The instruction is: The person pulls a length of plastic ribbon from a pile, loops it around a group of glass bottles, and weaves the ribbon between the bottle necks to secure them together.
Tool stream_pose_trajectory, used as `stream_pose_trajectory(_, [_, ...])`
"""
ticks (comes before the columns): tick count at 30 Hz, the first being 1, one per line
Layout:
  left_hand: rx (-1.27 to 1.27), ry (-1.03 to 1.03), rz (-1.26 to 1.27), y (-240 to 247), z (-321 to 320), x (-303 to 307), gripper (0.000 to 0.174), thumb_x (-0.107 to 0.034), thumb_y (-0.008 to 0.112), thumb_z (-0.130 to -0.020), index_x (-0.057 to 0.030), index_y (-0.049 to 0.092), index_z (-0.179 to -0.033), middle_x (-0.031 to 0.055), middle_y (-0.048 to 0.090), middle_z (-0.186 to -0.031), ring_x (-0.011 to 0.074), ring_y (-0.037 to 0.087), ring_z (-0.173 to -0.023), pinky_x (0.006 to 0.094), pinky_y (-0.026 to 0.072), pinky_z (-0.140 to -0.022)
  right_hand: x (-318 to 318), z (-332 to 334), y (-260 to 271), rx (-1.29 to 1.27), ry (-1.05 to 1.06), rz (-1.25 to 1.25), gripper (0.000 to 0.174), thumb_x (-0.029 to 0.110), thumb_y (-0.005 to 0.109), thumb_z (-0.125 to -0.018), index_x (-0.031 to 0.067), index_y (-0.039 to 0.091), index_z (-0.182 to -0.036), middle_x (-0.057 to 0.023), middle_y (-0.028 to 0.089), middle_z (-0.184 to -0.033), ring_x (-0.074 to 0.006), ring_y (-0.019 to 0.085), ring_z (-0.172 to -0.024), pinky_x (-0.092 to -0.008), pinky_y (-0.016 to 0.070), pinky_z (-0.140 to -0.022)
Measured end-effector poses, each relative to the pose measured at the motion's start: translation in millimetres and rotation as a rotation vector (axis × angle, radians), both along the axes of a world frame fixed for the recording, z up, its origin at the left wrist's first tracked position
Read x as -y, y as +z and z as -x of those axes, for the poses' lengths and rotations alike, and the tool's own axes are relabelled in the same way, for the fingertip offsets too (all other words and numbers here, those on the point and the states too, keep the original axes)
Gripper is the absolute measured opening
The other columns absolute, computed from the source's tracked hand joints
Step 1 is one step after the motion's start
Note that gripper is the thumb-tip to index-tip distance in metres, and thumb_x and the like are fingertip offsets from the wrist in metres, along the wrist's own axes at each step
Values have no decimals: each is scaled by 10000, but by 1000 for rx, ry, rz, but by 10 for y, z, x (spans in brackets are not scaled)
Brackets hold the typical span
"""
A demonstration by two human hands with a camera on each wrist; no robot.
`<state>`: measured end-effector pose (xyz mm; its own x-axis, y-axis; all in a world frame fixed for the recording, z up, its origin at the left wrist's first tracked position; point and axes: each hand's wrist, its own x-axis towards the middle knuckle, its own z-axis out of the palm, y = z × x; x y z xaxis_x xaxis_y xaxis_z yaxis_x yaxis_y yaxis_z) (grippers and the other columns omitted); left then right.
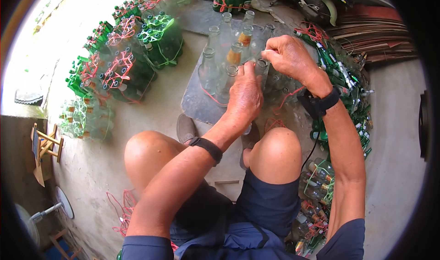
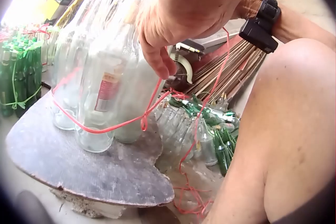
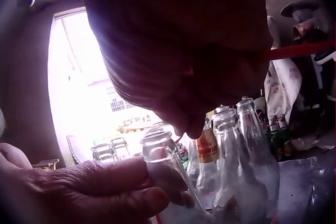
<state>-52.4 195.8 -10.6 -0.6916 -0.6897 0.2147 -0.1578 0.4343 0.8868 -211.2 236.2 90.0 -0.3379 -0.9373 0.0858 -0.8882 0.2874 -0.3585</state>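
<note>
Clear glass bottles (image 1: 208, 74) stand bunched on a grey board (image 1: 195, 99), with red string (image 2: 100, 129) looped round their lower parts in the left wrist view. My left hand (image 1: 246, 93) is at the near right side of the bunch; in the right wrist view its fingers (image 3: 118, 176) lie round the neck of one clear bottle (image 3: 165, 155). My right hand (image 1: 291, 58) is raised just beyond, above the bunch's right side, fingers curled and pinching red string, which also trails across it in the right wrist view. The pinched end is mostly hidden by the fingers.
Tied bundles of green and clear bottles (image 1: 160, 40) stand on the floor at the left. Loose green bottles (image 1: 341, 76) lie piled at the right, near stacked flat sheets (image 1: 376, 35). A motorbike wheel (image 1: 316, 5) is at the back. My knees flank the board's near side.
</note>
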Motion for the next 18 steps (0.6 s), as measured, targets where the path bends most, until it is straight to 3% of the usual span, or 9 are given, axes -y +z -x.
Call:
stream_pose_trajectory(7, [25, -2, 22, -11, -3, 17, 383, -97, 593, -987, 12, 455, -1327, 334, 551, -1206, 548, 573, -1077, 581, 490, -899, -229, -53, -138, 164, -108, 101, 250, 195, 696, -905, -8, 634, -771, -255, 618, -751, -474, 587, -702, -503, 479, -643])
stream_pose_trajectory(14, [34, 1, 17, -46, 10, 25, 390, -118, 600, -978, 14, 475, -1323, 318, 557, -1216, 522, 565, -1116, 559, 487, -928, -461, -260, -319, 155, -112, 187, 244, 184, 670, -935, 10, 581, -789, -239, 603, -731, -480, 587, -725, -513, 474, -632])
stream_pose_trajectory(18, [13, 0, 51, -94, 14, 30, 405, -121, 624, -964, 9, 482, -1320, 304, 570, -1203, 517, 576, -1095, 554, 491, -919, -523, -390, -315, 9, -46, 241, 187, 177, 636, -946, 41, 597, -824, -205, 640, -747, -460, 637, -770, -535, 493, -661])
